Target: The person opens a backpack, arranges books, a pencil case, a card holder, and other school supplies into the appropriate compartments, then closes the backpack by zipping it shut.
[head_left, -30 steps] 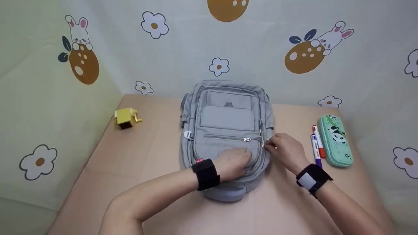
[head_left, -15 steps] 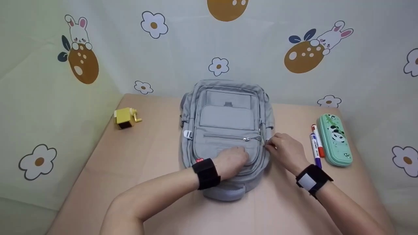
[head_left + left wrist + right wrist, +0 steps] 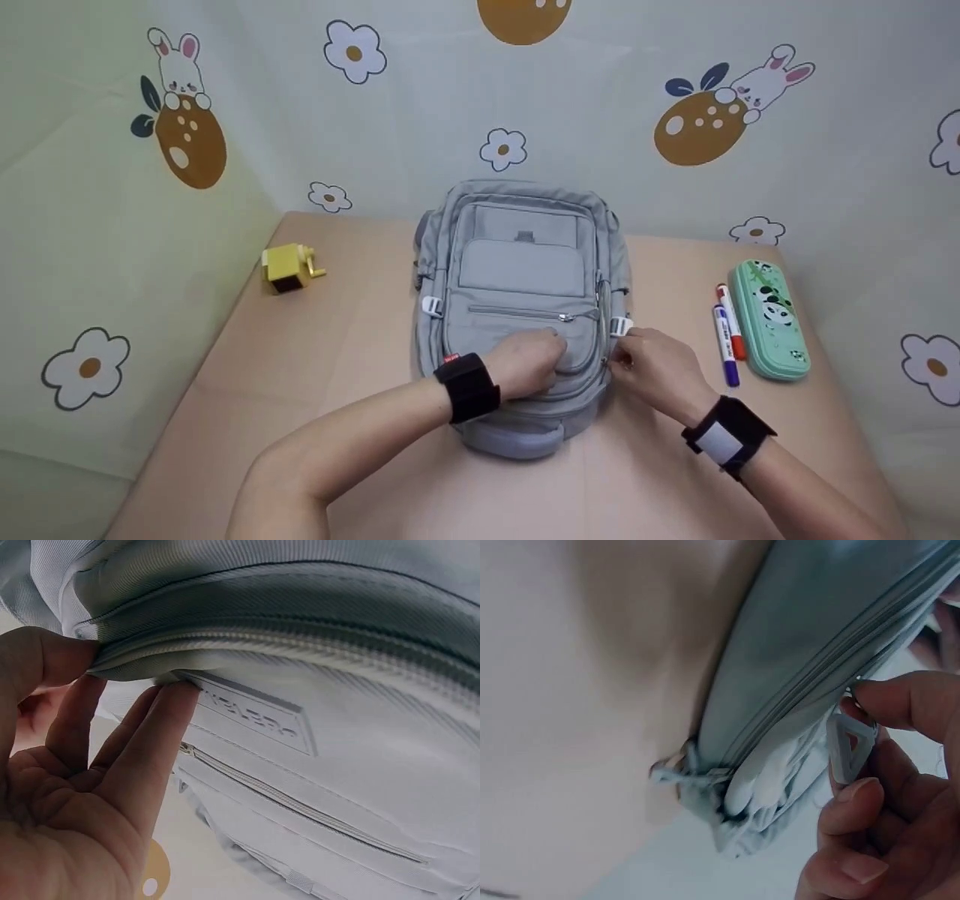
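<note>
A grey backpack (image 3: 523,268) lies front up on the table, its carry handle (image 3: 517,442) toward me. Across its lower front reaches my left hand (image 3: 529,364). In the left wrist view, that hand's thumb and fingers pinch the fabric edge beside a curved zipper (image 3: 247,637), close to a raised label (image 3: 259,716). At the bag's right side, my right hand (image 3: 660,371) pinches a small zipper pull (image 3: 857,684) between thumb and index finger. A white strap buckle (image 3: 621,326) sits just above this hand; in the right wrist view it overlaps the fingers.
To the right lie a green panda pencil case (image 3: 772,322), a red-capped marker (image 3: 731,322) and a purple-capped marker (image 3: 725,345). A yellow pencil sharpener with a crank (image 3: 286,268) stands at the left. Printed curtains rise behind and beside the table.
My right hand has slid down the bag's right side toward me, uncovering the white buckle. My left hand has shifted slightly left and up.
</note>
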Action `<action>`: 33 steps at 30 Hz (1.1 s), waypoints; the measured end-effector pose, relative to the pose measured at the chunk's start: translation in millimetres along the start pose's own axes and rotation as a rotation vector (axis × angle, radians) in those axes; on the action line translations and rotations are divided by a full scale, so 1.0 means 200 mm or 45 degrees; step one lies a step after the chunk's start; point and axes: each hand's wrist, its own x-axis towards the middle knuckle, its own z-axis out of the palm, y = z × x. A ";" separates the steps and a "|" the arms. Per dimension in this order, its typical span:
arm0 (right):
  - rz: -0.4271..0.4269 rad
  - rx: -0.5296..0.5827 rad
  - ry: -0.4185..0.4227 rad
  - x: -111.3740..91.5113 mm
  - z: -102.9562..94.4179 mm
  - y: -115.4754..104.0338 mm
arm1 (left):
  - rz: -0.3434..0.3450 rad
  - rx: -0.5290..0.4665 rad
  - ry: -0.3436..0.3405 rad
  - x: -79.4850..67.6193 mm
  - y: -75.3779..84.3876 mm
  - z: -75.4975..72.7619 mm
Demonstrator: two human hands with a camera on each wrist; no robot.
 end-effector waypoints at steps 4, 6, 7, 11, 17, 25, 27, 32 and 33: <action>0.029 0.059 -0.083 -0.02 0.00 -0.04 | 0.015 0.008 0.016 -0.01 -0.01 0.00; 0.047 0.081 -0.104 -0.02 0.00 -0.05 | 0.022 0.022 0.026 -0.01 -0.01 0.00; 0.055 0.088 -0.110 -0.02 0.01 -0.05 | 0.019 0.027 0.030 -0.01 -0.01 0.00; 0.059 0.094 -0.109 -0.02 0.02 -0.05 | 0.008 0.081 0.037 -0.04 0.00 0.01; 0.069 0.118 -0.098 -0.03 0.02 -0.05 | 0.028 0.203 0.038 -0.14 0.02 0.00; 0.122 0.181 -0.095 -0.03 -0.02 -0.05 | -0.008 0.256 -0.035 -0.22 0.00 0.00; 0.143 0.207 -0.098 -0.03 -0.03 -0.06 | -0.009 0.267 -0.038 -0.22 -0.01 0.01; 0.174 0.234 -0.114 -0.02 -0.04 -0.06 | 0.004 0.295 -0.013 -0.22 -0.01 0.03; 0.177 0.236 -0.115 -0.02 -0.04 -0.06 | 0.006 0.294 -0.010 -0.22 -0.01 0.03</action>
